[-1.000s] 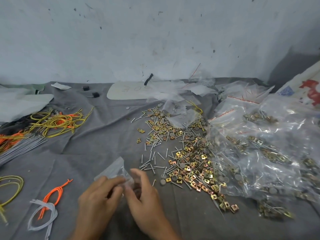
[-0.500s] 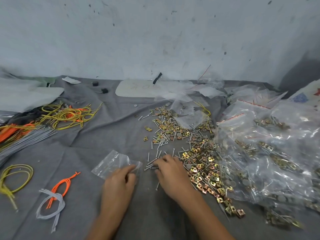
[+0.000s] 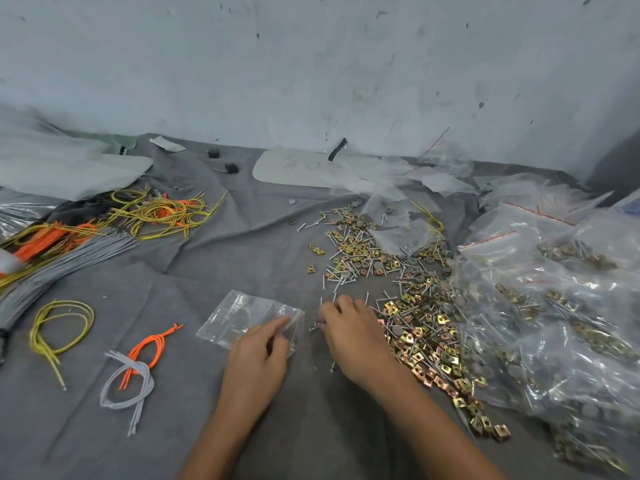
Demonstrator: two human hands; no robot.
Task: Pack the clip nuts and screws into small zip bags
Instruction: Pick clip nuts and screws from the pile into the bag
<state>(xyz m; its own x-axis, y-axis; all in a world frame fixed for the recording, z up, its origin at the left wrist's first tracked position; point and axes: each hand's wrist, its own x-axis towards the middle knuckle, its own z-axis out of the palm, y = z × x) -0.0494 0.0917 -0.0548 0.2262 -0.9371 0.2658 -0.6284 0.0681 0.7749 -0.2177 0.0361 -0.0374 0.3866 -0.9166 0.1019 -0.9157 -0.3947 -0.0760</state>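
Observation:
A small clear zip bag (image 3: 242,315) lies on the grey cloth (image 3: 214,271) in front of me. My left hand (image 3: 258,355) pinches the bag's right edge between thumb and fingers. My right hand (image 3: 353,336) is just right of the bag, fingers curled down on loose screws (image 3: 337,282) at the left edge of the pile. A long spread of gold clip nuts (image 3: 422,334), screws and grey discs runs from the middle to the lower right. What the right fingertips hold is hidden.
Filled zip bags (image 3: 554,306) are heaped at the right. Yellow, orange and grey cable bundles (image 3: 104,230) lie at the left, small loops (image 3: 138,368) near the front left. Empty bags and a white sheet (image 3: 301,168) sit by the wall.
My right hand left the bag and reached right to the screws. My left hand stays on the bag, which now lies flatter on the cloth.

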